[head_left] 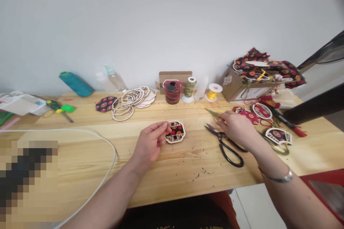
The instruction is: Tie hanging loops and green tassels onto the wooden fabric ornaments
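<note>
My left hand (pixel 152 139) is closed, thumb and fingers pinched at the left edge of a wooden-framed fabric ornament (pixel 176 134). Dark cloth with red and orange patterns shows through its lattice frame. To the right, my right hand (pixel 233 127) is closed on a thin green cord (pixel 213 112), whose end sticks out left of the fingers. Black-handled scissors (pixel 222 136) lie below that hand, their blades pointing up-left. Yellow thread (pixel 205 107) trails on the table beyond the cord.
Wooden frames (pixel 129 100) are piled at back left. Along the wall stand a dark red thread spool (pixel 172 93), a green spool (pixel 190 87) and a yellow spool (pixel 212 94). A cardboard box (pixel 231 91) holds fabric. A fan-shaped ornament (pixel 278 136) lies right; a white cable (pixel 111 143) crosses left.
</note>
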`<state>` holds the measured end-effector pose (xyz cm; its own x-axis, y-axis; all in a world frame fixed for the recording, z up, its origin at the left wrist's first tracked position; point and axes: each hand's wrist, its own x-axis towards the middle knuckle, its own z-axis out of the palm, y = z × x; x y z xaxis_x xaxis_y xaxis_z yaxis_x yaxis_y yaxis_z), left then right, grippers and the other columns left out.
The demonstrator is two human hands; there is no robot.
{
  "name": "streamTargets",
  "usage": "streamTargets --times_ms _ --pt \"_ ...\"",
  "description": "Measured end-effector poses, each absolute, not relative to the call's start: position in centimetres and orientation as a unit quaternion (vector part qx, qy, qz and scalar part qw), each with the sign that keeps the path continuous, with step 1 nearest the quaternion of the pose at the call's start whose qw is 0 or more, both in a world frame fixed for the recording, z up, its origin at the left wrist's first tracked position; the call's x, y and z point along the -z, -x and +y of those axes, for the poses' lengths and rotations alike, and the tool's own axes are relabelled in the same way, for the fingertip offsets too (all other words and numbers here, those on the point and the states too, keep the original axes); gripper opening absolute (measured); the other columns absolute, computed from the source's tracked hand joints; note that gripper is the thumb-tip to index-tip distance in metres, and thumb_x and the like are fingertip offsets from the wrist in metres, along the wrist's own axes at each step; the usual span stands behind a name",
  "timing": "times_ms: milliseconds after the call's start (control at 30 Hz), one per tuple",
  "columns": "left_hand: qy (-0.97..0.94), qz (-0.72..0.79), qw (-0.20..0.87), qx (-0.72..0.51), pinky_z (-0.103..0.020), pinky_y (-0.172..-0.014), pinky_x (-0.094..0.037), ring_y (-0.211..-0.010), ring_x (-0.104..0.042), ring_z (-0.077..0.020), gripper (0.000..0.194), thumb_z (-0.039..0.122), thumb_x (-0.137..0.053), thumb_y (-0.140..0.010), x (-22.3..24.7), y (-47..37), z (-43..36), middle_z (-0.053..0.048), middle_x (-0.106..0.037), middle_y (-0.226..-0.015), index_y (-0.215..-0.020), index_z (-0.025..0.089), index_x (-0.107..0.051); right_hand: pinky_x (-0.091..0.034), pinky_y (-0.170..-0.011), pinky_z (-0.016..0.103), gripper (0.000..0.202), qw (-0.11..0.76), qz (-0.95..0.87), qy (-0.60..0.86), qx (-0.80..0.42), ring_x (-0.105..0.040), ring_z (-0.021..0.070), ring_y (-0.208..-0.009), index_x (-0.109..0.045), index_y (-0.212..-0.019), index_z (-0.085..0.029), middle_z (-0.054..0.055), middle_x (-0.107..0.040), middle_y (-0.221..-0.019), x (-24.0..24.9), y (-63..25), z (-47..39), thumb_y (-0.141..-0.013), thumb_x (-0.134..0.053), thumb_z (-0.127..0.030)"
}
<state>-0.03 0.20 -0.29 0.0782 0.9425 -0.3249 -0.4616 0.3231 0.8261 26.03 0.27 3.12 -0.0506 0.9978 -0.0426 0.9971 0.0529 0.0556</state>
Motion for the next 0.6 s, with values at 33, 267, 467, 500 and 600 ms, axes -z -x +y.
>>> streamTargets --times_ms 33,267,467,500,600 --pt "-0.27 0.443 0.682 -0.515 -0.014 -0.037 -0.015 -0.038 -0.027 0.0019 0.021 0.024 -0.078 -0.06 0.3 0.0 0.3 -0.002 -0.06 -0.058 -0.073 0.009 -0.071 -0.041 -0.063 0.027 0.022 0.036 0.725 -0.688 -0.012 -0.063 0.0213 -0.081 -0.064 -0.087 -0.016 0.009 -0.066 -0.09 -2.8 -25.9 1.2 -0.086 -0.046 -0.028" --pt "-0.27 0.439 0.682 -0.519 -0.014 -0.037 -0.015 -0.038 -0.027 0.0017 0.021 0.024 -0.078 -0.061 0.4 0.1 0.4 -0.001 -0.059 -0.058 -0.073 0.009 -0.07 -0.044 -0.065 0.029 0.026 0.062 0.706 -0.705 -0.035 -0.065 0.0265 -0.085 -0.065 -0.09 -0.01 0.017 -0.067 -0.09 -1.1 -24.9 5.5 -0.086 -0.046 -0.027" --pt "-0.266 0.444 0.682 -0.517 -0.014 -0.037 -0.016 -0.039 -0.027 0.0013 0.022 0.024 -0.078 -0.06 0.4 0.2 0.3 -0.002 -0.06 -0.058 -0.073 0.009 -0.07 -0.047 -0.067 0.032 0.03 0.076 0.688 -0.721 -0.039 -0.066 0.0284 -0.086 -0.066 -0.09 -0.006 0.021 -0.068 -0.088 -0.4 -25.6 5.9 -0.088 -0.039 -0.019" --pt "-0.266 0.444 0.682 -0.517 -0.014 -0.037 -0.016 -0.039 -0.027 0.0013 0.022 0.024 -0.078 -0.06 0.4 0.2 0.3 -0.002 -0.06 -0.058 -0.073 0.009 -0.07 -0.047 -0.068 0.033 0.03 0.079 0.684 -0.724 -0.039 -0.066 0.0287 -0.086 -0.067 -0.09 -0.006 0.021 -0.068 -0.088 -0.5 -25.9 5.7 -0.087 -0.039 -0.017" --pt "-0.265 0.444 0.683 -0.516 -0.014 -0.037 -0.016 -0.038 -0.027 0.0016 0.022 0.025 -0.078 -0.06 0.4 0.1 0.3 -0.002 -0.06 -0.057 -0.073 0.009 -0.07 -0.047 -0.068 0.035 0.028 0.09 0.672 -0.734 -0.042 -0.065 0.031 -0.086 -0.067 -0.087 -0.004 0.024 -0.067 -0.086 -1.2 -26.6 4.8 -0.085 -0.041 -0.015"
